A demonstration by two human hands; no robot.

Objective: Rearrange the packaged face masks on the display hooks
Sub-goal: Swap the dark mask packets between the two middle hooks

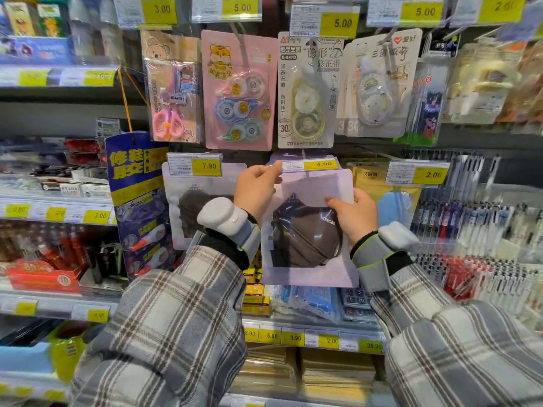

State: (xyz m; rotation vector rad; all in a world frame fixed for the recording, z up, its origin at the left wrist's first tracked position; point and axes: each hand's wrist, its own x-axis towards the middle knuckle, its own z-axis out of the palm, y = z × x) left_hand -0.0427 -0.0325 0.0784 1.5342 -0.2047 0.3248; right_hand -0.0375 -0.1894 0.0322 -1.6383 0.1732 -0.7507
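A lilac packet with a dark brown face mask [305, 242] is held up in front of the hook under the 4.90 price tag [311, 165]. My left hand [258, 192] pinches the left end of that tag, lifting it, right at the packet's top left corner. My right hand [355, 215] grips the packet's right side, thumb on its front. A second matching mask packet [188, 207] hangs to the left under the 7.90 tag [195, 165], partly hidden by my left wrist. A yellow packet with a blue mask [390, 201] hangs to the right.
Above hang carded scissors [172, 89] and correction tapes [238, 92]. A blue hanging sign [138, 201] is at the left. Pens [470, 218] fill racks at the right. Blue masks [311, 304] and a calculator [357, 304] lie on the shelf below.
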